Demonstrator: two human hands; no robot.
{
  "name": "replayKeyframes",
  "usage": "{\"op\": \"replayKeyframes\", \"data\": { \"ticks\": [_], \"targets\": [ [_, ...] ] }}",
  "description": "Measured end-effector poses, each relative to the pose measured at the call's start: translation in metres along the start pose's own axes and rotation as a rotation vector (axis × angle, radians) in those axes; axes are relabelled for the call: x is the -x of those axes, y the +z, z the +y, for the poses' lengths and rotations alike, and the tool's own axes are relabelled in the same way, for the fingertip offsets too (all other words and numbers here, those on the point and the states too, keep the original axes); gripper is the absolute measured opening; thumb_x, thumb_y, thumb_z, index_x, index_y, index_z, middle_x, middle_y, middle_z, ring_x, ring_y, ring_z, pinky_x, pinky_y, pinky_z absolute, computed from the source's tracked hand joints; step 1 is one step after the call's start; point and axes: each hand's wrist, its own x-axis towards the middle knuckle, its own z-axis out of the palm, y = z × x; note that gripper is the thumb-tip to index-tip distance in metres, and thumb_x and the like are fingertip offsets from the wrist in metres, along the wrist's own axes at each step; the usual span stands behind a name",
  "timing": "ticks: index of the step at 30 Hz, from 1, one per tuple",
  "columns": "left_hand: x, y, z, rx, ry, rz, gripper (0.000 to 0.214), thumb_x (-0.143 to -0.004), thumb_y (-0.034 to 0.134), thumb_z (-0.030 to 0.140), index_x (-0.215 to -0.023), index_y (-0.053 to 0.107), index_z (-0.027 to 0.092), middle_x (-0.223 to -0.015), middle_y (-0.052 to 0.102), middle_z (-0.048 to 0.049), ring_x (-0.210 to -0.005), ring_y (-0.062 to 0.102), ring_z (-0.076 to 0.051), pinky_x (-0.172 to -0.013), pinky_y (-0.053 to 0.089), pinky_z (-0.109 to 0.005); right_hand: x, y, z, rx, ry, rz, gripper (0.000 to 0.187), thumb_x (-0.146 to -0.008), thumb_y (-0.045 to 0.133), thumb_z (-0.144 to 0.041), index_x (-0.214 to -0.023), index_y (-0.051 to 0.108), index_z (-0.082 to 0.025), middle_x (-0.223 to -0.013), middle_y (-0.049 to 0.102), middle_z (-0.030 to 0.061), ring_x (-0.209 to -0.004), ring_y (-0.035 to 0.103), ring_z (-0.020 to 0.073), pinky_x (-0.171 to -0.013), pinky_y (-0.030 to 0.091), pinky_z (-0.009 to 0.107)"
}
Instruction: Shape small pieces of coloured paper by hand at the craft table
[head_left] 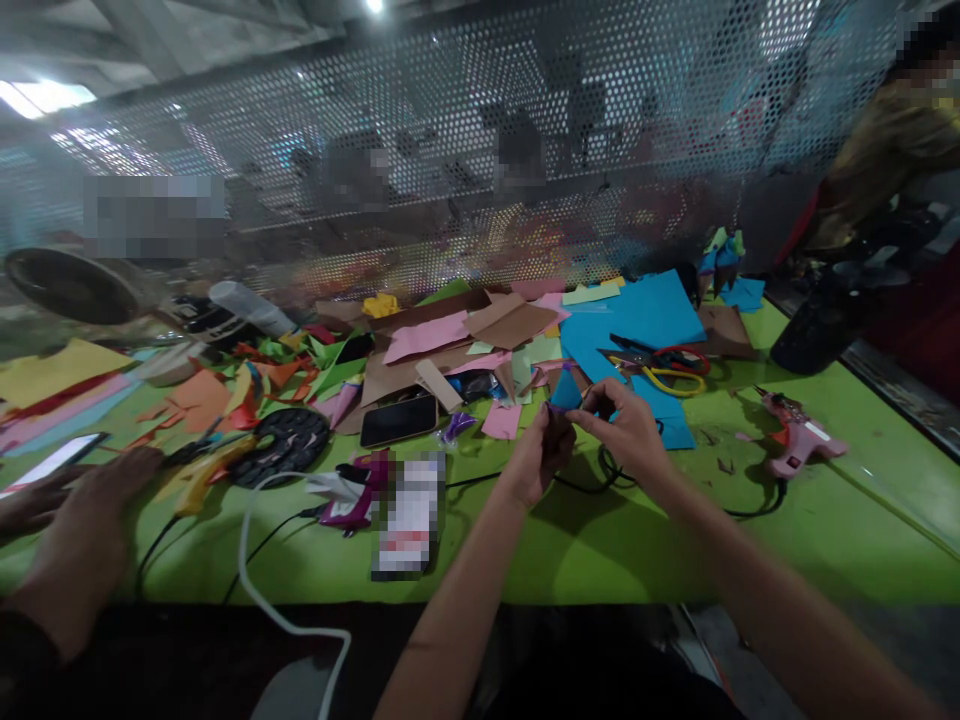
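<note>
Head view: both hands meet over the green table, pretty much dead centre.
Left hand: fingers curled tight, pinching a small blue paper piece.
Right hand: fingertips narrow, nipping the same piece from the other side.
Piece: held up off the table, just in front of the big blue sheet.
Scissors: lying on that sheet, behind the hands.
Glue gun: pink, right of the sheet.
Phone: left of the sheet, flat.
Other person's hand: far left, resting on the table.
</note>
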Motion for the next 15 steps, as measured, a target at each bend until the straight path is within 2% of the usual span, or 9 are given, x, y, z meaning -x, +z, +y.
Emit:
{"op": "replayKeyframes", "data": {
  "ticks": [4,7,11,15],
  "targets": [
    [0.0001,0.0000,0.0019,-0.009,0.021,-0.029,0.059,-0.077,0.055,0.076,-0.080,0.055,0.017,-0.050,0.040,0.0078,-0.035,0.021,-0.003,-0.037,0.015,-0.019,-0.0030,-0.0042,-0.0021,-0.126,0.053,0.056,0.025,-0.086,0.065,-0.043,-0.078,0.056,-0.021,-0.071,0.055,-0.0011,-0.064,0.049,0.0137,-0.058,0.040,0.026],
    [-0.0005,0.0001,0.0012,-0.023,0.035,-0.030,0.060,-0.077,0.053,0.077,-0.078,0.054,0.017,-0.049,0.040,0.0075,-0.035,0.022,-0.004,-0.038,0.015,-0.019,-0.0033,-0.0046,-0.0020,-0.141,0.065,0.064,0.025,-0.084,0.067,-0.042,-0.078,0.056,-0.021,-0.072,0.056,-0.0008,-0.065,0.049,0.0139,-0.058,0.040,0.026],
    [-0.0013,0.0006,-0.0019,-0.020,0.050,0.032,0.058,-0.073,0.061,0.075,-0.071,0.045,0.019,-0.051,0.040,0.0078,-0.039,0.026,-0.004,-0.039,0.019,-0.018,0.0000,-0.0013,-0.0006,-0.011,0.024,0.019,0.024,-0.082,0.070,-0.041,-0.080,0.057,-0.021,-0.075,0.058,0.0000,-0.067,0.050,0.0146,-0.061,0.040,0.027],
    [-0.0009,0.0001,-0.0046,-0.039,0.103,0.053,0.056,-0.071,0.066,0.073,-0.073,0.047,0.020,-0.054,0.039,0.0079,-0.043,0.031,-0.005,-0.041,0.020,-0.017,0.0026,0.0011,0.0004,0.106,0.022,0.021,0.025,-0.081,0.071,-0.041,-0.081,0.055,-0.021,-0.076,0.058,-0.0001,-0.067,0.050,0.0151,-0.061,0.039,0.028]
  ]
}}
